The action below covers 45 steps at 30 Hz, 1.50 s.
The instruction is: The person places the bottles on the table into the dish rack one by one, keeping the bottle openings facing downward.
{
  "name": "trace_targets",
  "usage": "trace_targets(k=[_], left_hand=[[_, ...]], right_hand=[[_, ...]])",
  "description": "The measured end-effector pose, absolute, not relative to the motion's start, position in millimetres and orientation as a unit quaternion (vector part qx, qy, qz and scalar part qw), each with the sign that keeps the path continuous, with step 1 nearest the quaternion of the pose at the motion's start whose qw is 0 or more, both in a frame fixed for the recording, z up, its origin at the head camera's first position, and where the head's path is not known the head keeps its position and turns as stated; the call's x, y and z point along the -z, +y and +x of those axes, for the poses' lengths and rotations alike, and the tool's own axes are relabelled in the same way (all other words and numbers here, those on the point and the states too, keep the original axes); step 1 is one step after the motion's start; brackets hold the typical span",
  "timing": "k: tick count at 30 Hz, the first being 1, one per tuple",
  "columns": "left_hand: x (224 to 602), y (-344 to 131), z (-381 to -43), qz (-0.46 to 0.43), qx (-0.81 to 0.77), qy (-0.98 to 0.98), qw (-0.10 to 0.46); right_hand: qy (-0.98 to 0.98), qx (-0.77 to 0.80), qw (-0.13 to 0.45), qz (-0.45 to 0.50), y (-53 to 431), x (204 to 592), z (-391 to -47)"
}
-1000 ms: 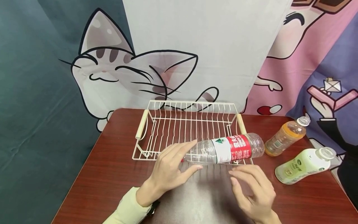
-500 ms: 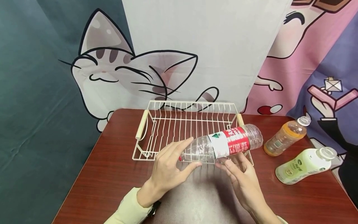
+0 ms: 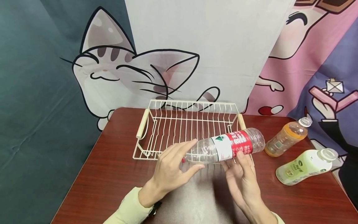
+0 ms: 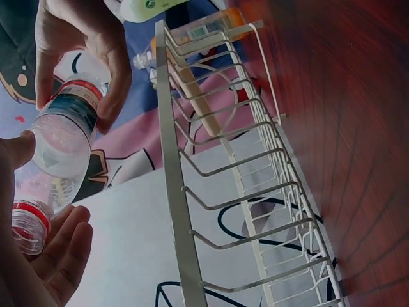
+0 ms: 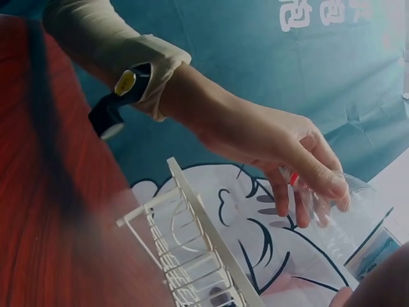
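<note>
The left grip holds the bottle by its neck, the right grip by its label, its long axis rising rightward from centre in the head view, upward at left in the left wrist view, lower right in the right wrist view.

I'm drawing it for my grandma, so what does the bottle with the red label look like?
The bottle is see-through, seemingly plastic, ridged near its base. Its label is red and white with a green triangle. A red ring circles the neck, which looks uncapped. It's held sideways, slightly tilted, above the wire rack. The left hand holds the neck end; the right hand grips around the label.
</note>
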<state>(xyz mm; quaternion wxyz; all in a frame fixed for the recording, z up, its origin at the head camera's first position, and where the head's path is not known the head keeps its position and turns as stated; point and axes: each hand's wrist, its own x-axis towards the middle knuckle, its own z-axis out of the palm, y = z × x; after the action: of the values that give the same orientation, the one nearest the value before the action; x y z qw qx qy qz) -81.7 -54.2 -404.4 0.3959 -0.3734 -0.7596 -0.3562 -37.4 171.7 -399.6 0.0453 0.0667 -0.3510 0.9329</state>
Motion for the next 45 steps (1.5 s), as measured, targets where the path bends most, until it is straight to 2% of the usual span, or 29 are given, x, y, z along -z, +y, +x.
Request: trace_targets(k=[15,22,31,34,40,45], left_hand=[[406.5,-57.7,-80.9,-0.369,0.360,-0.766,0.383],[413.5,-72.1,-79.5,-0.359,0.342,-0.787,0.366],[424.9,-119.1,-91.9,-0.249,0.300,-0.846,0.364],[427.3,-133.0,-99.4,-0.206,0.287,-0.872,0.339],[426.2,-151.6,-109.7,-0.122,0.280,-0.918,0.252],[427.5,-159.2,-110.6,-0.088,0.273,-0.936,0.205]], right_hand=[[-0.367,-0.927,0.050,0.055,167.7,391.9,-43.6],[-0.392,-0.916,0.078,0.040,162.4,387.8,-48.9],[-0.417,-0.903,0.100,0.034,164.4,371.1,-67.4],[-0.414,-0.903,0.110,0.041,164.2,362.1,-79.0],[-0.416,-0.897,0.137,0.055,158.4,347.3,-105.0],[-0.441,-0.884,0.143,0.059,150.7,335.6,-123.7]])
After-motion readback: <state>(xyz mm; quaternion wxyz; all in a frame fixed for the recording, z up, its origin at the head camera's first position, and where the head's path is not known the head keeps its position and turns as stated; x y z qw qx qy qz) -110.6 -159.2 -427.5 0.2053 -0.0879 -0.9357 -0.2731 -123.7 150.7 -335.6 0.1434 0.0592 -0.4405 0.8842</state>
